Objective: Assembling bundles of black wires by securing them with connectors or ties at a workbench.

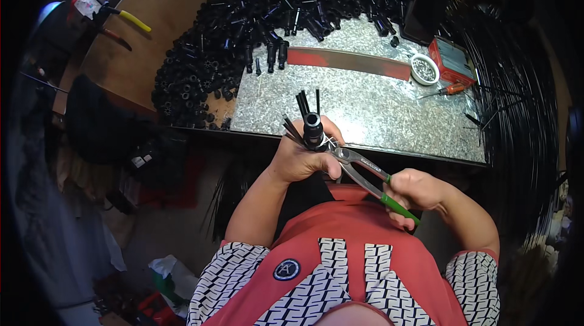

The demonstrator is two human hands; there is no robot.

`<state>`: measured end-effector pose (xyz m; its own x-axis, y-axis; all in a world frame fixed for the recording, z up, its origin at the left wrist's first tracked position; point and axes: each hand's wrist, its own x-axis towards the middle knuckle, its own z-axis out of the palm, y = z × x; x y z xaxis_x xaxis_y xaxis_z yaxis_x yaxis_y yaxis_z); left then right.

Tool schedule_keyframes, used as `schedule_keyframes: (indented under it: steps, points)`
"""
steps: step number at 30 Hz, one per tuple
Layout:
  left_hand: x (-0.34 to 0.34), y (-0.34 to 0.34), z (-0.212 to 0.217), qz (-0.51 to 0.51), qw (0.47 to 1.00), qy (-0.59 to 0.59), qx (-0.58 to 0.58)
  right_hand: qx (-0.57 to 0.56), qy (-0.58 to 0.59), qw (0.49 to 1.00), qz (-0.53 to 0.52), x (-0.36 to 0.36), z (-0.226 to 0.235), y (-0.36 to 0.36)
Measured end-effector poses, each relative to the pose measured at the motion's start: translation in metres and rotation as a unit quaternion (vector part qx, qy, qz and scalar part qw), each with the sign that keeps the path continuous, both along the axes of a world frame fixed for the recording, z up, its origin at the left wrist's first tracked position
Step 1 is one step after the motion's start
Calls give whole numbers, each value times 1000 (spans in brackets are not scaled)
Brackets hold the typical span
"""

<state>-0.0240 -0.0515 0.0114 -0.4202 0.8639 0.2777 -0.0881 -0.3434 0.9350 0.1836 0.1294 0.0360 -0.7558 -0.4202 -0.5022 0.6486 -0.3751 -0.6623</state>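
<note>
My left hand grips a black tube-shaped part with several thin black rods sticking up and out of it. My right hand squeezes the green handles of a pair of pliers. The metal jaws of the pliers meet the part at a small shiny clip just right of my left thumb. Both hands are held in front of my chest, just before the front edge of the metal-topped bench.
A big heap of black tube parts curves around the back and left of the bench. A red metal strip, a white bowl of small metal pieces, a red box and an orange-handled screwdriver lie at right. A yellow-handled tool lies far left.
</note>
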Motion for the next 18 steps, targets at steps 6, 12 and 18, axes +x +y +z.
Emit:
schedule_keyframes:
  steps: [6,12,18]
  points:
    - [2,4,-2,95,993,44,-49,564,308,766,-5,-14,8,-7]
    - [-5,5,-16,42,998,-5,-37,193,83,976,64,-9,26,2]
    - [0,7,-15,91,992,86,-32,380,223,892,98,-11,32,13]
